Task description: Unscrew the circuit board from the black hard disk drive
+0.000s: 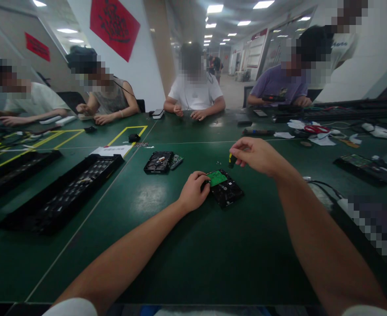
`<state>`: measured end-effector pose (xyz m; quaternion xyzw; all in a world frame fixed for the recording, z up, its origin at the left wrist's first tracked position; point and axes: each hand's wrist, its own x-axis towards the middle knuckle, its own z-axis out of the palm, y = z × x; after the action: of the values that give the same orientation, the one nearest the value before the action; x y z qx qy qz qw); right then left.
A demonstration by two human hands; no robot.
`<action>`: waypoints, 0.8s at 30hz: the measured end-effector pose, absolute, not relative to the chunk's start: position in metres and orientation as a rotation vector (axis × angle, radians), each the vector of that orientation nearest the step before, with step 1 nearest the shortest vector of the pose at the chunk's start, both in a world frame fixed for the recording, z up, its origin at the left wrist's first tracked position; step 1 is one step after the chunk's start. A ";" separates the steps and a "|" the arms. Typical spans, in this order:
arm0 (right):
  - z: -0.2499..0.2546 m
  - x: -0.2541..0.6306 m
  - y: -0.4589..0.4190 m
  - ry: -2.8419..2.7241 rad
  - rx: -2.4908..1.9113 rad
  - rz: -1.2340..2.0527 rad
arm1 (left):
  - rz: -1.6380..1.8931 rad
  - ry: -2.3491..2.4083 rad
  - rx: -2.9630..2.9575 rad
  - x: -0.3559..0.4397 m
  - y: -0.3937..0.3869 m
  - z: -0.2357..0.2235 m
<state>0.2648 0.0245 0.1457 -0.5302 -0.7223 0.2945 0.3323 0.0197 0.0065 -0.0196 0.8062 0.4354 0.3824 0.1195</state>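
Note:
A black hard drive [225,193] with a green circuit board [217,177] on its upper face lies on the green table. Curled round its left edge, my left hand [195,191] steadies it. Over the far right corner of the drive, my right hand [254,154] pinches a short yellow-and-black screwdriver [231,159], held upright with its lower end just above the drive. Whether the tip touches it I cannot tell. Several tiny screws [218,163] lie just beyond the drive. To the left sits a second hard drive [159,162], with a loose circuit board [176,161] beside it.
Long black trays [78,188] stand on the left, by a white paper sheet [114,151]. Another drive-like device [364,169] lies at right, near cables, red-handled scissors [317,129] and paper scraps. Several people sit across the table [167,259].

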 end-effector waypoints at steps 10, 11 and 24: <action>0.148 0.264 0.022 -1.896 -1.405 0.785 | 1.112 1.264 2.366 0.019 0.008 -0.020; 0.147 0.264 0.023 -1.901 -1.403 0.778 | 1.111 1.265 2.364 0.019 0.007 -0.020; 0.151 0.263 0.020 -1.883 -1.421 0.767 | 1.123 1.282 2.359 0.020 0.007 -0.021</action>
<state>0.2625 0.0196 0.1512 -0.5418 -0.7179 0.2924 0.3247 0.0198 0.0072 -0.0212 0.8051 0.4377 0.3832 0.1155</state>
